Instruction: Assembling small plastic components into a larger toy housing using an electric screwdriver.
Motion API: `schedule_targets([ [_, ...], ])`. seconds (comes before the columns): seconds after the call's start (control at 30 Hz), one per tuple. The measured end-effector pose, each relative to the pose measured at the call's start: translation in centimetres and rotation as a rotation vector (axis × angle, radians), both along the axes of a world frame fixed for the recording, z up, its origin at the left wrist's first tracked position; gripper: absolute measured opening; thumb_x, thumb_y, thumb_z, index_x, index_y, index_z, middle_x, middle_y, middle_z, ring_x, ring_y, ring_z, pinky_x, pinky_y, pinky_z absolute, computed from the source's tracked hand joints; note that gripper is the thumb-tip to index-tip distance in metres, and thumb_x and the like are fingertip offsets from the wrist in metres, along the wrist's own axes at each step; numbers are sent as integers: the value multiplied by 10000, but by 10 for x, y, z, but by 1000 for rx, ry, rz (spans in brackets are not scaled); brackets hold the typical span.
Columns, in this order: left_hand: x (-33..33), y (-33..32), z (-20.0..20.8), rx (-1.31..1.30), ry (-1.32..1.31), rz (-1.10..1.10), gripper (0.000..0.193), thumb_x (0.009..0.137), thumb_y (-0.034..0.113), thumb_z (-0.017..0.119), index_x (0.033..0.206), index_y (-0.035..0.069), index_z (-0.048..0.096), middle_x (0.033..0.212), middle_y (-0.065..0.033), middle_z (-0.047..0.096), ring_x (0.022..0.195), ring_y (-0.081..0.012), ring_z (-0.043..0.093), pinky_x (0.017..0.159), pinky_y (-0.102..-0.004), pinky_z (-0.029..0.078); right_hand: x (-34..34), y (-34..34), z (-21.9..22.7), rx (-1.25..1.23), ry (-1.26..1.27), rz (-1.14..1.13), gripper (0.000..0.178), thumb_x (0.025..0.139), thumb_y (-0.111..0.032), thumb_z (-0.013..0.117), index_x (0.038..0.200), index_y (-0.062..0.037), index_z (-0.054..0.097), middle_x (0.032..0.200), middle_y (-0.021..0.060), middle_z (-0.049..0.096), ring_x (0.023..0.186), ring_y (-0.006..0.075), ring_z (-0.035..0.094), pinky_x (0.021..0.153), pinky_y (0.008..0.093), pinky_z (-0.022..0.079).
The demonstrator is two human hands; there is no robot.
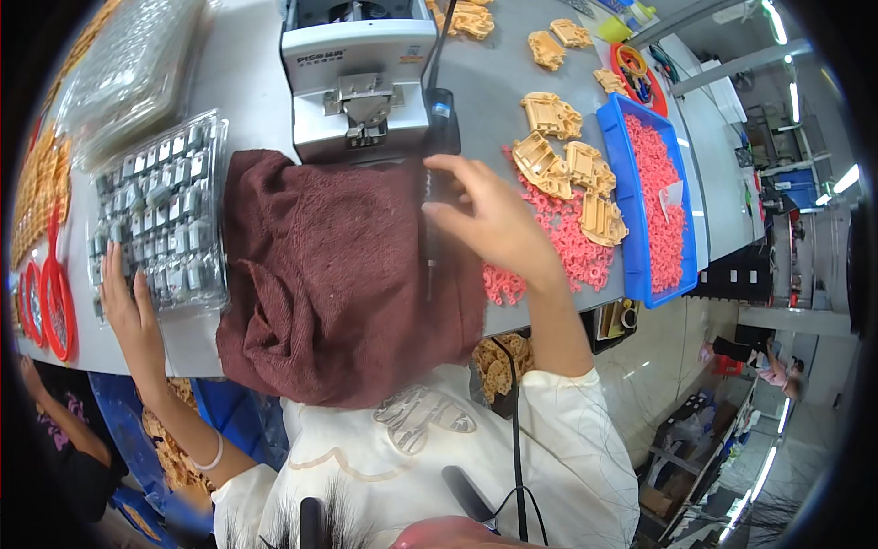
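Observation:
My left hand, fingers apart, lies at the near left corner of a clear plastic tray filled with rows of small grey-and-silver parts. My right hand is over the right side of a dark maroon cloth, thumb and index finger curved and apart. A thin dark rod runs beside those fingertips; I cannot make out a grip on it. The cloth spreads from the bench edge to a white-and-black machine with a metal mechanism on its front.
Stacked clear trays stand far left, near red-rimmed round holders. On the right are tan plastic housings, loose pink parts and a blue bin of pink pieces. Another person's arm shows at lower left.

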State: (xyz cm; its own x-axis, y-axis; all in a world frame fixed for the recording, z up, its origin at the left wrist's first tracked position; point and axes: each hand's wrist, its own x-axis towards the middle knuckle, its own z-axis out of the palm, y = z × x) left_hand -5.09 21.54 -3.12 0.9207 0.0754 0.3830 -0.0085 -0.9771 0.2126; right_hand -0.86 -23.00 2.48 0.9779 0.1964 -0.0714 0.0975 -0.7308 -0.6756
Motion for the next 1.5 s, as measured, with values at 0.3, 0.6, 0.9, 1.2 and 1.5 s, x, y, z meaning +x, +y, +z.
schedule_targets([
  [0.3,-1,-15,11,-163,-112,47,323,1013,53,466,1324,4,533,1317,-152,569,1251,-314,523,1045,-399,397,241,-194,-39,-291,-545,-441,617,776,-398,740,1283,-83,582,1154,218,641,1081,336,631,910,402,504],
  [0.6,-2,-20,27,-93,-69,41,281,987,32,509,1250,35,607,1251,-145,607,1208,-283,562,980,-392,453,236,-208,-38,-315,-153,-291,518,786,-348,725,1209,-63,636,1040,112,693,919,219,666,831,320,519],
  [0.9,-20,-25,44,-63,-260,91,290,938,3,591,1225,6,637,1230,-112,639,1082,-215,615,928,-335,484,40,-55,92,498,-36,-131,407,876,-261,683,1201,-55,550,921,58,659,748,87,624,573,212,474],
  [1.2,-18,-88,66,-1301,-83,-411,269,868,54,689,1103,-18,579,1064,-151,635,1038,-245,627,927,-388,513,30,50,22,295,114,366,400,900,-267,689,1194,-18,579,953,66,639,868,132,620,712,273,502],
  [1.5,34,-200,75,-1274,243,-662,252,803,18,731,1041,-26,660,1003,-99,690,848,-161,658,776,-263,532,-19,15,28,110,-391,265,377,832,-176,712,1180,-68,616,1108,121,586,1027,318,584,873,384,475],
])
